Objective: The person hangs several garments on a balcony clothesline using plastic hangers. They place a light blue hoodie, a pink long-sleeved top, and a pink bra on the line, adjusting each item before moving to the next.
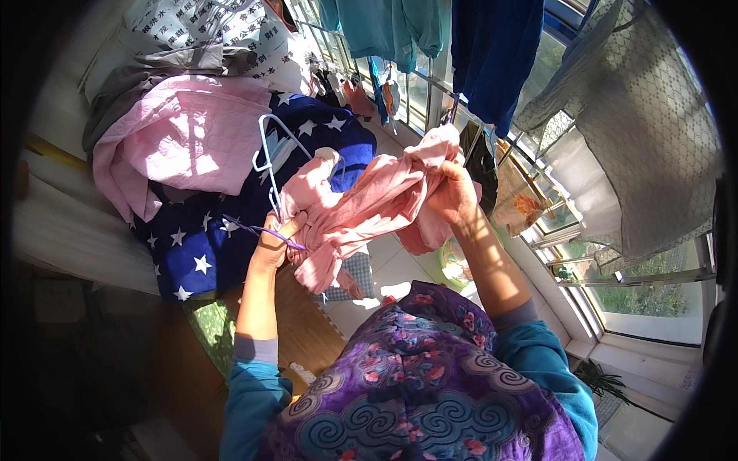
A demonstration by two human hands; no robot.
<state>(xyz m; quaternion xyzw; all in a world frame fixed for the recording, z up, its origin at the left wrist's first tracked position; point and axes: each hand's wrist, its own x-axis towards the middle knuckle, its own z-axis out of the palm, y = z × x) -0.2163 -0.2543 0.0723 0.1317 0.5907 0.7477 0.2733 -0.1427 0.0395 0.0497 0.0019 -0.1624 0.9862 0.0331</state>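
Note:
A crumpled pink garment [373, 200] is stretched between my two hands in front of me, partly in bright sunlight. My left hand [270, 244] is closed on its left end and also grips a light blue hanger [269, 154] and a purple hanger [250, 227]. The blue hanger stands up above the fist, while the purple one shows only in part. At the other end my right hand [453, 196] pinches the bunched cloth, with its fingertips partly hidden in the folds. The garment's lower part hangs loose below both hands.
Beyond my left hand lie a navy cloth with white stars [201, 265] and a pink quilted cover [192, 142]. Teal clothing [384, 31] and dark blue trousers [496, 61] hang near the windows. A pale patterned curtain [646, 138] hangs at right. A green tub [453, 265] stands on the floor.

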